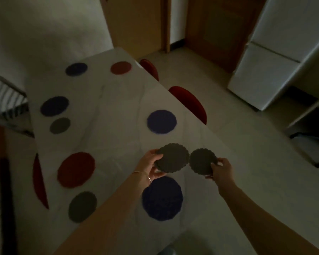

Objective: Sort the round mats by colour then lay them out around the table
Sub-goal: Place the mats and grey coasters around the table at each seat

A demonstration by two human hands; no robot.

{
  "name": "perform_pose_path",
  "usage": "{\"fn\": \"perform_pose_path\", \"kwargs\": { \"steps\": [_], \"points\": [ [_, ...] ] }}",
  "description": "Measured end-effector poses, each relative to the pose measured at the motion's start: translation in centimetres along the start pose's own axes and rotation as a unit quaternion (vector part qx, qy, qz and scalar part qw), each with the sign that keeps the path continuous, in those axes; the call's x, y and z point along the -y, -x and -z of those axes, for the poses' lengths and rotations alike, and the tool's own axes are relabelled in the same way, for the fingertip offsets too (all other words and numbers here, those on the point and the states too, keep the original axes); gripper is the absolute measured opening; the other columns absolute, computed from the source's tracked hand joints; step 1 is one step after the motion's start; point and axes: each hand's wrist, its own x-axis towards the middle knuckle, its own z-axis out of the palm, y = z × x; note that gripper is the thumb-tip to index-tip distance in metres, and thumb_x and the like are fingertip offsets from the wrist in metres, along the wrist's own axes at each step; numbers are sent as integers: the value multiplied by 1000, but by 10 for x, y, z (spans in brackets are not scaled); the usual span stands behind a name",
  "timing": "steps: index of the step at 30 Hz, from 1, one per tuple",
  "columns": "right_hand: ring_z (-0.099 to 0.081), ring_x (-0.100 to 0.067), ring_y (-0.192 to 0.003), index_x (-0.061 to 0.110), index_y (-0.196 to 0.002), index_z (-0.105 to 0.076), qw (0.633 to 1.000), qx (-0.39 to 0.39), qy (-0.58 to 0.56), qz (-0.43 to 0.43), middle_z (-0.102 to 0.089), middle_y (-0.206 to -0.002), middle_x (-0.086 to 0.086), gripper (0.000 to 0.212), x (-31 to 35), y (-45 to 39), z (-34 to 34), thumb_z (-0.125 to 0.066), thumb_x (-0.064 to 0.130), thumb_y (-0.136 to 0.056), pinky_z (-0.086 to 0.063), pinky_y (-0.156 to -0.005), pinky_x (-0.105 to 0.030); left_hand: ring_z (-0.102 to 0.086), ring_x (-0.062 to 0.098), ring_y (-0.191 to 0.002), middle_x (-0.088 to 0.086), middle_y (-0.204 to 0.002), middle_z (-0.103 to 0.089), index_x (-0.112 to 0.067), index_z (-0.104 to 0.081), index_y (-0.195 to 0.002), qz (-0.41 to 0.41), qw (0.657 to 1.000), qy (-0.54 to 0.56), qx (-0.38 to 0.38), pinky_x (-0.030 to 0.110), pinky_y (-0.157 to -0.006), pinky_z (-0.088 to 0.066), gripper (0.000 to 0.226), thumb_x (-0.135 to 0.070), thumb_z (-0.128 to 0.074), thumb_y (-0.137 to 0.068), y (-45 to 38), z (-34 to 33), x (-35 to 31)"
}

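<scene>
Step in hand: you are holding grey mats above the near right part of the table point(118, 100), apparently peeling one off to lay down; most places look already set.
How to do it well: pick the bare spot first. The blue mat point(162, 198) at 6 o'clock from your hands has no grey beside it, nor does the blue mat further along the right edge point(161, 122) at 12 o'clock, so either likely wants one. Set the grey down flat, just beside the blue and not overlapping it, as the grey mat on the far left point(60, 125) lies beside its blue neighbour point(54, 106).
Left hand point(151, 167): fingers and thumb curled on the left rim of the larger grey mat point(172, 158) (it may be a small stack; the dim light hides the edge).
Right hand point(221, 170): pinching the lower right rim of the single grey mat point(202, 161), which sits at 3 o'clock of the other, rims nearly touching.
Already laid: red mat point(76, 169) and grey mat point(82, 206) at 9 o'clock on the near left; a red point(120, 67) and a blue point(76, 69) at the far end.
Watch for: the red chair point(190, 102) tucked close at the right edge.
</scene>
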Motion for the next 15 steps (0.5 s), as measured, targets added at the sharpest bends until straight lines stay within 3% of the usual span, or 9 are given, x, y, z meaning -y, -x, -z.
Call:
{"fn": "perform_pose_path", "kwargs": {
  "steps": [4,8,15],
  "points": [
    [-64,-28,-72,14,-112,-49,981,112,149,49,-55,-102,-11,19,-4,-24,-12,-51,9,-94,-59,-61,-43,-61,29,-96,8,-112,-61,-29,-62,-97,-4,997,64,-51,39,-62,-55,18,-16,-61,-84,8,3,9],
    [-63,-25,-74,14,-109,-50,947,221,217,79,-59,-100,-13,18,-6,-48,-13,-50,8,-93,-59,-65,-43,-61,31,-95,11,-115,-60,-25,-63,-100,-37,983,138,-117,41,-60,-57,18,-14,-61,-85,22,0,24],
    [-54,-16,-66,10,-116,-47,904,289,290,125,-51,-92,-5,22,-5,-70,-12,-50,11,-94,-58,-72,-52,-61,30,-94,8,-111,-61,-23,-60,-101,-88,957,203,-187,40,-54,-58,16,-12,-59,-88,44,-19,44]
  ]
}}
